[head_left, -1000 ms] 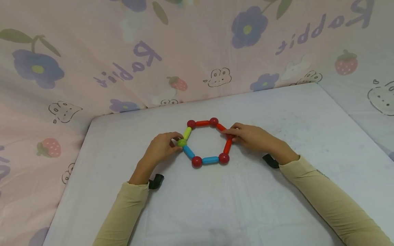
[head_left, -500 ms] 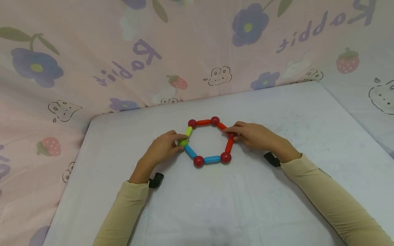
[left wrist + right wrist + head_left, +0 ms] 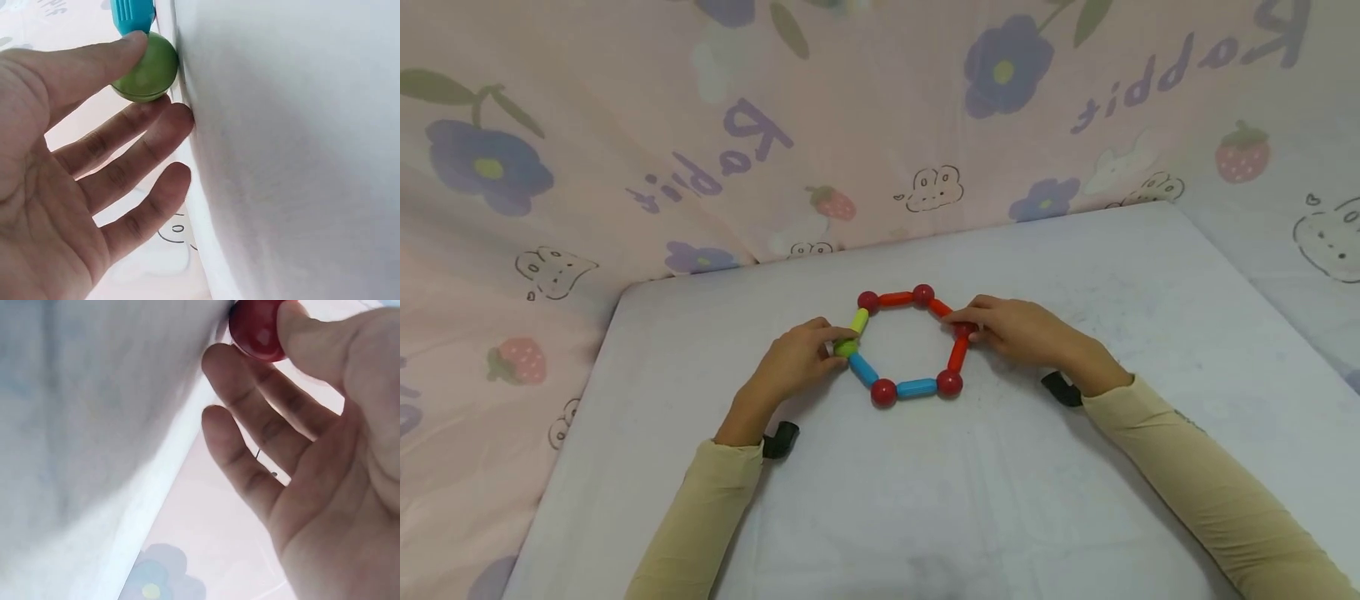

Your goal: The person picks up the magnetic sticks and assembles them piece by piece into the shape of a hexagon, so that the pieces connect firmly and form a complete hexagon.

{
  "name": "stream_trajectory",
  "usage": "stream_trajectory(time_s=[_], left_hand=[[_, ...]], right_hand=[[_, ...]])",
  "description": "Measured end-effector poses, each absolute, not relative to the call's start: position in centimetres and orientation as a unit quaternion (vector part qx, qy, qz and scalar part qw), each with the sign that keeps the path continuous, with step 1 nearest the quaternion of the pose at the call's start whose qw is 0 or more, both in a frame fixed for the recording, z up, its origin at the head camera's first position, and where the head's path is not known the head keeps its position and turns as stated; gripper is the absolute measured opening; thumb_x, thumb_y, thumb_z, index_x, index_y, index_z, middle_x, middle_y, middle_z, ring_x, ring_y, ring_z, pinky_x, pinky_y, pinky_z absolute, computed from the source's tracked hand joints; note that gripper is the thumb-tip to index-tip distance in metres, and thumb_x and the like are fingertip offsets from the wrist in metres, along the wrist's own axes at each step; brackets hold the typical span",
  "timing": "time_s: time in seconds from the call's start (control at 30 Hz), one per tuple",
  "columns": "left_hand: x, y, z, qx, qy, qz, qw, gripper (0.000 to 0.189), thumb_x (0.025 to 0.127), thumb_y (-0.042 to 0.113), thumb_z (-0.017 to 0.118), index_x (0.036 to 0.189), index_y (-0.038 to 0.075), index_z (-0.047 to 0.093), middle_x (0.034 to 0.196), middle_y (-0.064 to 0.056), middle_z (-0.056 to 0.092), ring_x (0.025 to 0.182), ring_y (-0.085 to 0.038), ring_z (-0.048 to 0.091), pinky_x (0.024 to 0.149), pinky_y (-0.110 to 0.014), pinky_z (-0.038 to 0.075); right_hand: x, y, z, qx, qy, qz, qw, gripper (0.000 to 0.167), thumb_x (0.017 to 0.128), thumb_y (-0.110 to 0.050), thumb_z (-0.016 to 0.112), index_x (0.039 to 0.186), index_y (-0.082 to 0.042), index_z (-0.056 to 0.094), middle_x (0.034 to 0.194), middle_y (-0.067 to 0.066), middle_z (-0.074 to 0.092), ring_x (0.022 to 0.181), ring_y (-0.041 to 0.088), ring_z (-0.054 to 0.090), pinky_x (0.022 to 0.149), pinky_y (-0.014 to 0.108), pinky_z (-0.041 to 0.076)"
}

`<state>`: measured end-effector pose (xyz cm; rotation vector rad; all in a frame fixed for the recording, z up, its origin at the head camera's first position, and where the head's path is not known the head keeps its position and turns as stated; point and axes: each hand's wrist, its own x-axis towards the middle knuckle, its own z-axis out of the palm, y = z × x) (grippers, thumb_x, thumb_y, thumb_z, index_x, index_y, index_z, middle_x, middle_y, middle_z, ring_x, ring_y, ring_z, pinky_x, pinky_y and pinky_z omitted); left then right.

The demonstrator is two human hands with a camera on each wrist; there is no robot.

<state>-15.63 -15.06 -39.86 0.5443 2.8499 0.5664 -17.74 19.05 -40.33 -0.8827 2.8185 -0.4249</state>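
Observation:
A six-sided ring of balls and short rods lies flat on the table. At its left corner, my left hand pinches the green ball, thumb on one side and fingertips on the other. Opposite it, my right hand pinches a red ball between thumb and fingers, largely covering it in the head view. A yellow-green rod and a blue rod meet at the green ball. Red rods join the right corner, and another blue rod forms the near side.
White cloth covers the table, whose far edge meets a pink printed curtain. A black piece shows beside each wrist, one by the left and one by the right.
My left index finger has stretched forward over the green ball toward the yellow-green rod. The ring and right hand have shifted very slightly right; over the last half second little differs.

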Motion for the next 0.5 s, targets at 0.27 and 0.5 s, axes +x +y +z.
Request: stream_trajectory(time_s=[0.27, 0.5], left_hand=[[-17.5, -14.8, -40.1, 0.185, 0.96, 0.19, 0.09, 0.042, 0.089, 0.023, 0.075, 0.13, 0.024, 0.066, 0.11, -0.003, 0.066, 0.09, -0.02, 0.06, 0.077, -0.035, 0.052], [-18.1, -15.0, -40.3, 0.187, 0.96, 0.184, 0.097, 0.043, 0.09, 0.024, 0.074, 0.132, 0.025, 0.064, 0.111, -0.003, 0.065, 0.089, -0.02, 0.059, 0.078, -0.035, 0.053]], right_hand=[[-19.4, 19.1, -40.3, -0.297, 0.942, -0.143, 0.071, 0.043, 0.096, -0.016, 0.065, 0.138, -0.024, 0.059, 0.119, 0.003, 0.065, 0.099, 0.02, 0.064, 0.091, 0.045, 0.055], [-20.1, 19.1, -40.7, -0.285, 0.941, -0.155, 0.094, 0.046, 0.096, -0.016, 0.065, 0.14, -0.026, 0.057, 0.121, 0.003, 0.065, 0.104, 0.022, 0.062, 0.095, 0.048, 0.053]])
